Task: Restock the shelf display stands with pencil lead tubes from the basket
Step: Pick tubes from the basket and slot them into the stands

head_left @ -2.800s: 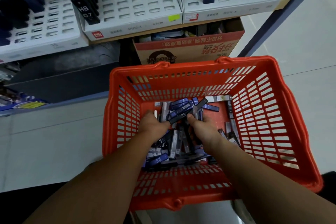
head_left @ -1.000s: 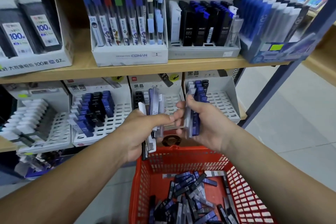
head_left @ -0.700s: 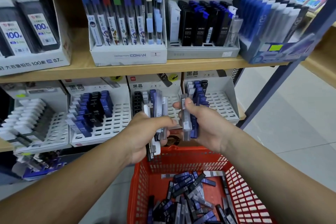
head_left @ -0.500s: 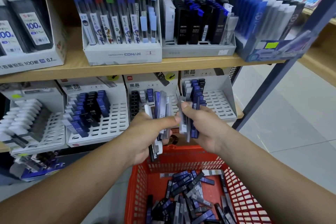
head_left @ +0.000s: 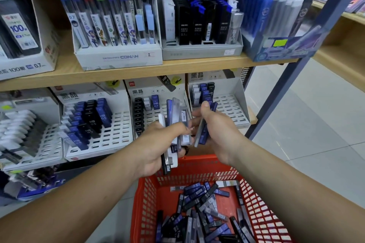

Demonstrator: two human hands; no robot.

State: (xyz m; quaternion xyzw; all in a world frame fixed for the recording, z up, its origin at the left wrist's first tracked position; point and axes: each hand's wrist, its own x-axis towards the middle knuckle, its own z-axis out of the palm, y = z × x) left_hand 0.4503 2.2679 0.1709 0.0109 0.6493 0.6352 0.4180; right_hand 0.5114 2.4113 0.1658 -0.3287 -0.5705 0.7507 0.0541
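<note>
The left hand grips a fanned bundle of lead tubes; the right hand pinches a few more tubes, both before the lower shelf's display stands. Loose tubes lie in the red basket.

The left hand holds a bunch of tubes that stand up like a fan. The right hand pinches a few blue tubes just beside them. Both hands are close together, above the far end of the red basket. Many loose tubes lie in a heap in the basket. Behind the hands, white stands sit side by side under a wood shelf. Each stand has some tubes in it and many bare slots.
</note>
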